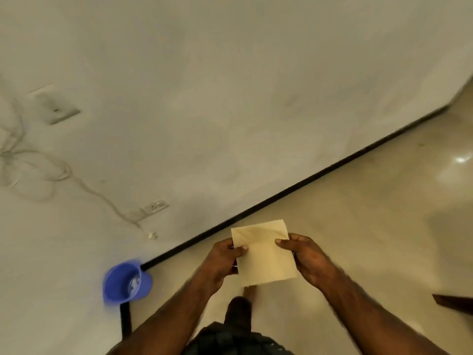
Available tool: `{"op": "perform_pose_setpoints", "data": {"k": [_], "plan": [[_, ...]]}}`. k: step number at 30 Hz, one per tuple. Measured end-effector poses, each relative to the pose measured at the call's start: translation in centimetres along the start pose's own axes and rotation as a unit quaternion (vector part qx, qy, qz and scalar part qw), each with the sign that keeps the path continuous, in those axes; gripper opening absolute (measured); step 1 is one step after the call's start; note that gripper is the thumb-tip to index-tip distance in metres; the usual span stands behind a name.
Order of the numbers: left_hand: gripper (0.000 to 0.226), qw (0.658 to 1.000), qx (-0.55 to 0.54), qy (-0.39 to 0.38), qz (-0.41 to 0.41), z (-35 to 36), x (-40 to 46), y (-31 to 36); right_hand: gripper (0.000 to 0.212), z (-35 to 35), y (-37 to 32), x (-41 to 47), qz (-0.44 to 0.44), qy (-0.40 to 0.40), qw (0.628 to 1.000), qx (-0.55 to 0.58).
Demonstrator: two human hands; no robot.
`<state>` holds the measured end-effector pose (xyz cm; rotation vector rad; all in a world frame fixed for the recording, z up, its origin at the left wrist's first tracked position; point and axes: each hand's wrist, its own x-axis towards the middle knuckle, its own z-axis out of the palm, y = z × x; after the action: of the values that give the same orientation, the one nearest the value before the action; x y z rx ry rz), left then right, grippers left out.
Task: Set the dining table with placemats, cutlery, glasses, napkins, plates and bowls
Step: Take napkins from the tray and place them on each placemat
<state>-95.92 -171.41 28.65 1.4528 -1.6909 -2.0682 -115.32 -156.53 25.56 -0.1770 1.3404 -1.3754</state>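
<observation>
Left hand (225,254) and right hand (304,257): we pinch opposite edges of cream napkin (263,254), thumbs on top, sheet held flat in air between hands, above floor (358,213); grip probably keeps fold tidy for laying. Blue bowl (126,281) left of left hand. Wall (204,98) with sockets beyond hands. No table in view.

Dim, soft light; glare on the floor (460,159) (right), blue bucket (127,282) motion-blurred.
</observation>
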Motion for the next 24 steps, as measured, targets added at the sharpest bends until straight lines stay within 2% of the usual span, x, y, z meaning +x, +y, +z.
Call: {"op": "perform_pose_setpoints", "data": {"k": [5, 11, 16, 20, 24], "plan": [[0.029, 0.995, 0.047, -0.085, 0.001, 5.1, 15.1, 9.8, 0.008, -6.4, -6.1, 6.3, -0.019, 0.12, 0.99, 0.076], [0.019, 0.963, 0.158, -0.218, 0.003, 16.8, 27.2, 19.7, 0.019, -14.5, -11.0, 8.2, -0.023, 0.248, 0.955, 0.163], [0.018, 0.923, 0.21, -0.323, -0.012, 29.9, 33.0, 23.5, 0.024, -22.9, -15.0, 9.1, -0.041, 0.316, 0.917, 0.239], [0.018, 0.905, 0.243, -0.348, -0.026, 40.7, 37.2, 25.0, 0.028, -32.7, -17.8, 10.5, -0.053, 0.36, 0.886, 0.288], [0.011, 0.907, 0.255, -0.333, -0.027, 50.7, 40.2, 28.7, 0.033, -42.7, -22.7, 11.7, -0.054, 0.385, 0.879, 0.275]]}}
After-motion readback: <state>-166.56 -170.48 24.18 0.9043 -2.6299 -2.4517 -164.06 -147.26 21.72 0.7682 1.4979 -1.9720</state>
